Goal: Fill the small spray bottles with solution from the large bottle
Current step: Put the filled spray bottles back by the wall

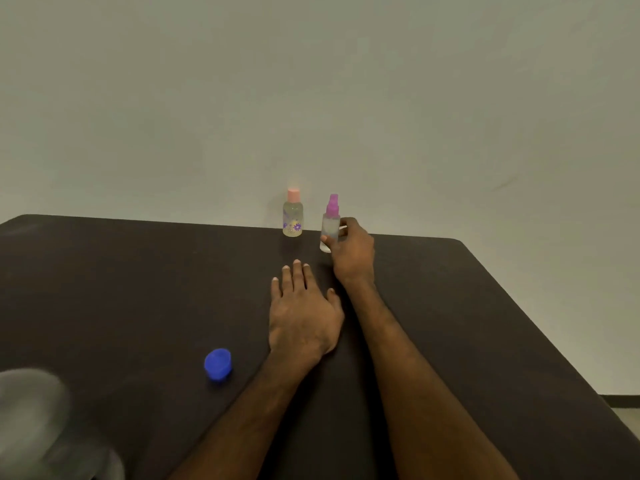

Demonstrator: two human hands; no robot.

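Right hand (351,252) reaches forward, arm extended, fingers curled round small spray bottle (329,230) with purple pump top, bottle upright near far table (485,306) edge; left hand (304,315) lies flat, fingers straight and slightly spread, palm down mid-table, just beside right forearm; second small bottle (293,216), pink cap, stands just left of the held one, by far edge; blue cap (218,364) near left forearm; blurred grey shape (31,410) at bottom-left corner, cannot tell what; bare dark surface left and right of arms.

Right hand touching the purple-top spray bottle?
Touching. Head view shows the right hand with thumb and fingers curled round the purple-top spray bottle.
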